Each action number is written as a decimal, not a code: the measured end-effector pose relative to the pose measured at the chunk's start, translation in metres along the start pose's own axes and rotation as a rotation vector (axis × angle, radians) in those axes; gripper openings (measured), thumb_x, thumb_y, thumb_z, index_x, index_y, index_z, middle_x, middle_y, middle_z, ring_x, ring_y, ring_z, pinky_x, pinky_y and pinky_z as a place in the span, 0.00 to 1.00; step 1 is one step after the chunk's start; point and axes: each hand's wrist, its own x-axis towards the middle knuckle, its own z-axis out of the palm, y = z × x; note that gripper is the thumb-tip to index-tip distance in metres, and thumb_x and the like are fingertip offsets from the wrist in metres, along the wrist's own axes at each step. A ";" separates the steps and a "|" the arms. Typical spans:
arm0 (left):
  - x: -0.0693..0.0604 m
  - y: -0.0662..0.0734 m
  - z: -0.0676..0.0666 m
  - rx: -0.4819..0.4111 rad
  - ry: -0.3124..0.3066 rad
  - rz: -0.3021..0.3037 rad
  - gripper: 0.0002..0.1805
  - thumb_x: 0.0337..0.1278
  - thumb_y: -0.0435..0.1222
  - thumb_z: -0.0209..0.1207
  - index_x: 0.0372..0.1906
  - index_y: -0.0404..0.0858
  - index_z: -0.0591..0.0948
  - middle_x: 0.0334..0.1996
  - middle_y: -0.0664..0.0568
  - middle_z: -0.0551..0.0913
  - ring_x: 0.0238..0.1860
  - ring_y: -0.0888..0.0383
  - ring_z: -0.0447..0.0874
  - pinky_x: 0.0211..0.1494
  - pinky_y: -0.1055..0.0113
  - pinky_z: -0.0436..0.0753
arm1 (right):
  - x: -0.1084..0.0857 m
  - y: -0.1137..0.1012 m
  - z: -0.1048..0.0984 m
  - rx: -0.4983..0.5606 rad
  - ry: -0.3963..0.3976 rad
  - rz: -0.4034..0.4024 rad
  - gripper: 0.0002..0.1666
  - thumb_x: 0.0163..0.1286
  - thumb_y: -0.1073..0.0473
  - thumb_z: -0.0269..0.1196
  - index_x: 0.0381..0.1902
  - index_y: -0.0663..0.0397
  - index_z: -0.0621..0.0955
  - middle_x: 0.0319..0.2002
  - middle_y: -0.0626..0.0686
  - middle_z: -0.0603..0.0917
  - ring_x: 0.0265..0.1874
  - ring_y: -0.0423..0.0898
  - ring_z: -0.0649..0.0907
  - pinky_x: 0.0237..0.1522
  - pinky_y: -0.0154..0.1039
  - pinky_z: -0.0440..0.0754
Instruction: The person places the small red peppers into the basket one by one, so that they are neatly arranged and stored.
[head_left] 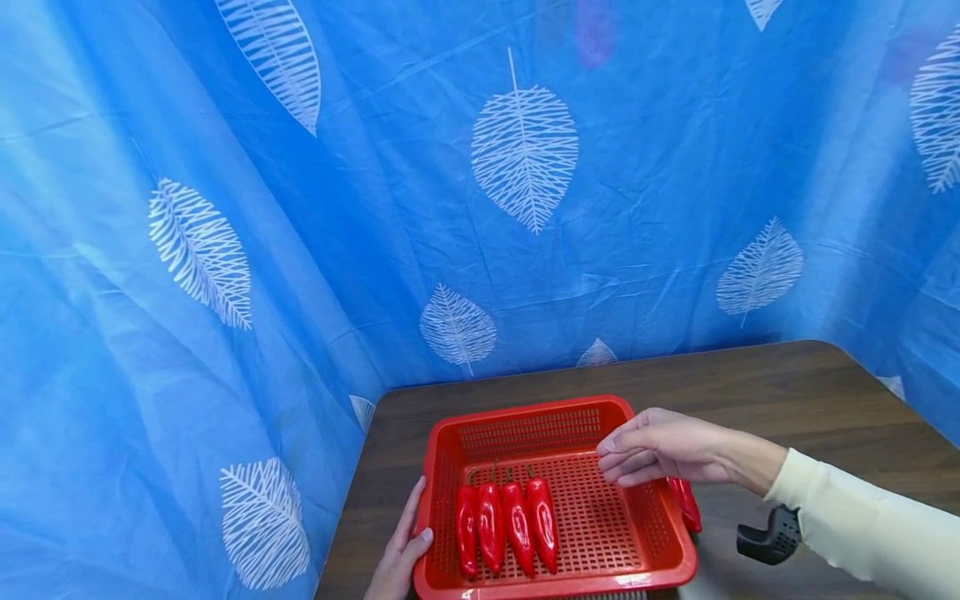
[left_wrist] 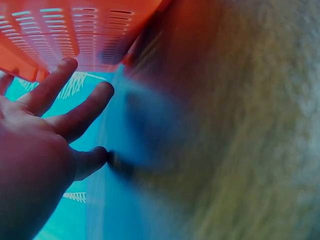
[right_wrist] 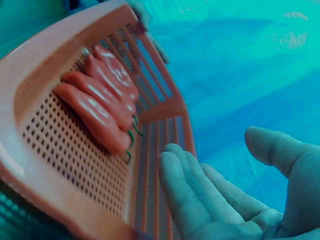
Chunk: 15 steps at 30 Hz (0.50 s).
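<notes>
A red plastic basket (head_left: 592,583) with slotted walls stands on the table. Several glossy red chili peppers (head_left: 516,521) with green stems lie side by side in its left half. My left hand (head_left: 400,554) rests against the basket's left side, thumb at the rim; the left wrist view shows its fingers spread and fairly straight near the outer wall. Over the right wall hovers my right hand (head_left: 660,448), holding nothing. In the right wrist view its fingers (right_wrist: 182,195) are extended and the thumb stands apart. Outside the right wall, partly hidden, is more red pepper (head_left: 684,504).
The dark wood-grain table (head_left: 750,392) reaches back to a blue curtain (head_left: 637,208) with white leaf prints. A black wrist device (head_left: 772,537) sits at the right sleeve (head_left: 862,525).
</notes>
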 end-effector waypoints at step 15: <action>0.000 0.001 0.001 -0.002 -0.023 0.025 0.44 0.91 0.43 0.44 0.90 0.54 0.29 0.88 0.30 0.31 0.80 0.51 0.67 0.74 0.55 0.82 | -0.036 0.022 -0.052 0.105 -0.063 -0.074 0.27 0.90 0.58 0.53 0.71 0.77 0.76 0.63 0.67 0.88 0.62 0.58 0.89 0.66 0.51 0.88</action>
